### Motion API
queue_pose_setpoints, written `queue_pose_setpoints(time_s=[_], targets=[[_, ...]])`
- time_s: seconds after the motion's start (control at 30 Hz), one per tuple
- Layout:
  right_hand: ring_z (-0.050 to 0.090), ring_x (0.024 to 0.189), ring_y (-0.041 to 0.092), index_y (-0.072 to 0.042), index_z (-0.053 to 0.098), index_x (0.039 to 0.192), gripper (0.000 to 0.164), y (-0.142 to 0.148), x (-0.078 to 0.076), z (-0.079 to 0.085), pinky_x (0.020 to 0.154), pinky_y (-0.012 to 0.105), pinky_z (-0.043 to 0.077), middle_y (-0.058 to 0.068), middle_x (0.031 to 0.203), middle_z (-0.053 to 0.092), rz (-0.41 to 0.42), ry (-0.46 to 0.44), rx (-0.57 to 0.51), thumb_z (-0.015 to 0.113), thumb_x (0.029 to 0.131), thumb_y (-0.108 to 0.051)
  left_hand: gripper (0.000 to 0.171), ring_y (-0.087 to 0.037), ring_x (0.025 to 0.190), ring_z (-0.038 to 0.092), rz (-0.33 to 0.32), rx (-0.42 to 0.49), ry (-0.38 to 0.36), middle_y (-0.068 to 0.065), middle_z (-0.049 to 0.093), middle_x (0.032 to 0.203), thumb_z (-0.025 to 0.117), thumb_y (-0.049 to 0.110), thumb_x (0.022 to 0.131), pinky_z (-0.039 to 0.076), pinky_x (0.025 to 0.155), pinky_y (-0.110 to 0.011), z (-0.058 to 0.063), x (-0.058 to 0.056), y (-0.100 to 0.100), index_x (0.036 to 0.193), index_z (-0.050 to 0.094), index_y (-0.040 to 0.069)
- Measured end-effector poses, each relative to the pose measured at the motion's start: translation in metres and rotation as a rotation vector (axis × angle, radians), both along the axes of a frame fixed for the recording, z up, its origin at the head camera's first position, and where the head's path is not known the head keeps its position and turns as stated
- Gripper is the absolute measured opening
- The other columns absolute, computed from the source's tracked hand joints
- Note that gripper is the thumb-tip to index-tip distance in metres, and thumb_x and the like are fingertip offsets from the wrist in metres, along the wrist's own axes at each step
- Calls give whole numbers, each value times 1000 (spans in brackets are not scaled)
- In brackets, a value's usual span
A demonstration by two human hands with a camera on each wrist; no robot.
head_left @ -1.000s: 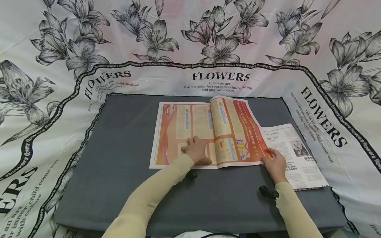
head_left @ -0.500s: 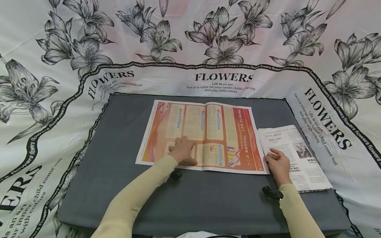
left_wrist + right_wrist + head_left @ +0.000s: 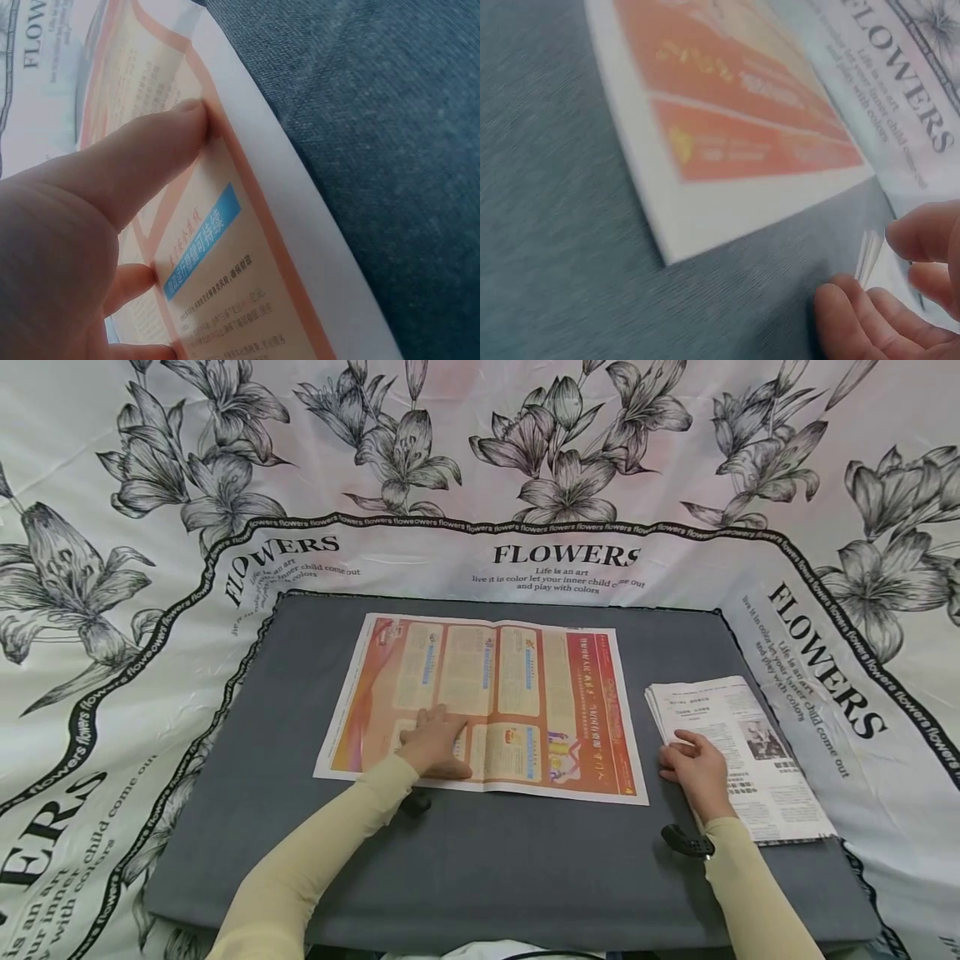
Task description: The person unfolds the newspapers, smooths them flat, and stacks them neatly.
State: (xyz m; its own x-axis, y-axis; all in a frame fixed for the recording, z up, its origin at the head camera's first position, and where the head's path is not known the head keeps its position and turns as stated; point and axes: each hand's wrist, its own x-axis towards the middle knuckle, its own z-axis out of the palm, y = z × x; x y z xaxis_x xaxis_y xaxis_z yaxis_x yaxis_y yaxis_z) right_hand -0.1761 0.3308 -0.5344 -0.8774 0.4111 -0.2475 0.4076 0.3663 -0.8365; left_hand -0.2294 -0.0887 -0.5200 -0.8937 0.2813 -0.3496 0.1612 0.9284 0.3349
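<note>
An orange newspaper [image 3: 517, 718] lies spread flat on the dark grey table, its centre fold running up the middle. On its lower left half rests my left hand [image 3: 433, 745], fingers spread; the left wrist view shows the thumb [image 3: 161, 146] laid on the printed page near the white margin. My right hand [image 3: 699, 770] is beside the newspaper's right edge, apart from it, over the left side of a folded black-and-white newspaper stack [image 3: 757, 777]. In the right wrist view its loosely curled fingers [image 3: 855, 315] hold nothing; the thumb stands apart from them.
The grey table [image 3: 480, 868] has a back edge bordered by a white cloth [image 3: 420, 560] printed with flowers and lettering. The folded stack sits near the table's right edge. A dark band [image 3: 686, 842] is on the right wrist.
The orange newspaper's raised right half has come down flat. My left hand and the newspaper have slid left. My right hand has let go of the page edge.
</note>
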Motion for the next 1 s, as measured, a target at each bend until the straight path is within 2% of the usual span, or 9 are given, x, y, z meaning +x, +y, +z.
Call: queue_pose_setpoints(time_s=[0.1, 0.2, 0.27, 0.33, 0.47, 0.6, 0.7, 0.8, 1.0], targets=[[66, 85, 1, -5, 41, 155, 60, -8, -9, 10, 69, 18, 59, 24, 140, 57, 60, 1, 77, 60, 100, -22, 91, -49, 153, 18, 4, -1, -3, -18, 21, 168, 87, 48, 77, 38, 99, -78, 0, 1, -3, 155, 44, 28], [70, 103, 24, -5, 45, 152, 59, -22, -24, 20, 79, 30, 60, 26, 142, 56, 145, 47, 221, 61, 99, -25, 91, -49, 154, 16, 9, 1, -3, -18, 19, 169, 87, 48, 77, 37, 100, -78, 0, 0, -5, 155, 43, 29], [65, 116, 39, -3, 47, 150, 58, -35, -37, 26, 86, 45, 60, 28, 143, 55, 261, 99, 328, 63, 99, -26, 92, -49, 154, 16, 17, 8, -2, -18, 20, 169, 88, 47, 76, 37, 100, -79, -1, -1, -6, 155, 44, 29], [57, 127, 46, -1, 47, 149, 60, -54, -52, 32, 96, 57, 54, 29, 145, 53, 405, 140, 427, 65, 98, -27, 91, -50, 154, 16, 15, 7, -4, -19, 19, 169, 88, 48, 77, 36, 101, -79, -1, -1, -6, 154, 44, 29], [44, 140, 50, -2, 46, 151, 71, -102, -78, 39, 110, 67, 41, 29, 154, 44, 720, 178, 605, 72, 92, -34, 90, -51, 153, 17, 6, 26, -14, -20, 20, 168, 87, 48, 77, 34, 101, -80, -2, -2, -3, 153, 44, 29], [40, 146, 47, -9, 47, 153, 80, -156, -94, 39, 116, 64, 36, 28, 159, 39, 951, 218, 784, 76, 88, -46, 90, -50, 154, 16, 3, 36, -28, -19, 20, 168, 87, 47, 78, 33, 103, -80, -1, -2, -2, 154, 43, 29], [39, 147, 47, -12, 47, 154, 79, -192, -99, 36, 116, 65, 35, 27, 160, 37, 1081, 239, 825, 73, 90, -50, 91, -50, 155, 14, 2, 24, -42, -18, 18, 169, 86, 47, 79, 31, 105, -81, -1, -3, -2, 156, 41, 31], [35, 148, 49, -13, 46, 154, 77, -215, -101, 31, 115, 69, 33, 26, 163, 33, 1150, 198, 832, 70, 92, -51, 92, -51, 155, 11, -5, 21, -52, -18, 16, 170, 86, 49, 79, 30, 105, -82, -3, -5, -3, 156, 40, 32], [35, 147, 46, -17, 43, 156, 78, -217, -106, 13, 114, 70, 32, 21, 160, 37, 1114, 102, 839, 66, 93, -56, 94, -50, 155, 10, 9, 46, -59, -17, 15, 170, 87, 48, 77, 29, 106, -82, -5, -5, -6, 157, 40, 30]])
